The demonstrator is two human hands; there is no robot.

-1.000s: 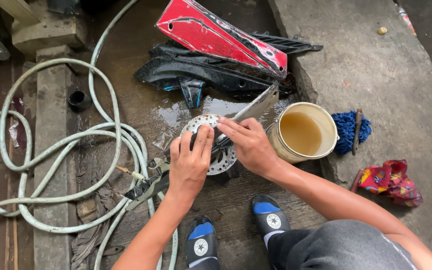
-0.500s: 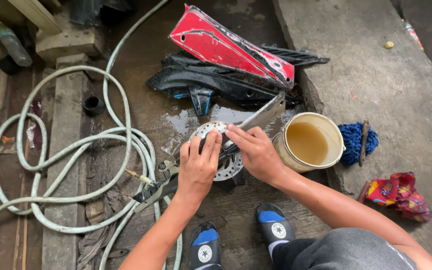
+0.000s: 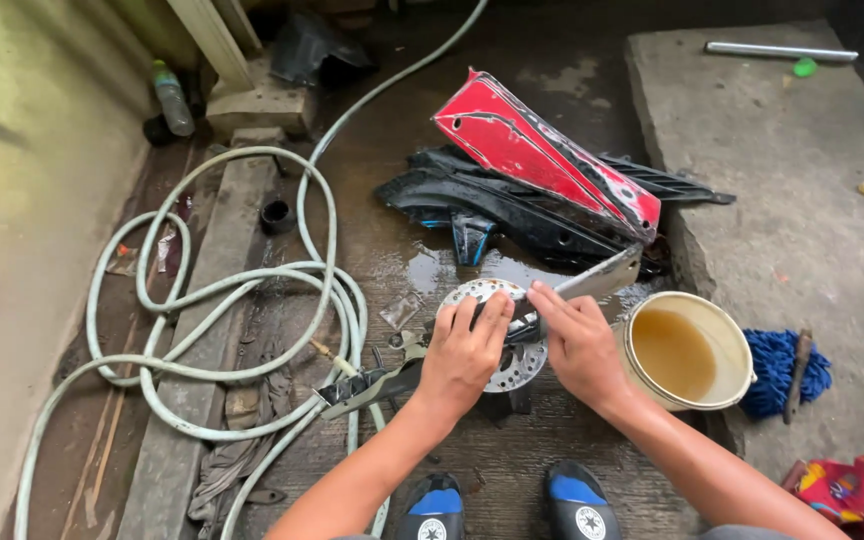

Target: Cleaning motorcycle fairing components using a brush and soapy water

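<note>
Head view: left hand lies flat, fingers spread, on a round metal disc on the wet floor, mid-floor by the step edge. Right hand presses its fingers on the disc's right side, not gripping. Bucket of brown water just right. Hose coiled left; red panel behind.

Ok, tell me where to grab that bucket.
Take the bucket by its rim, on the right side, coming from above. It stands upright and open, holding brownish water, and the right hand and brake disc crowd its left side.
</note>
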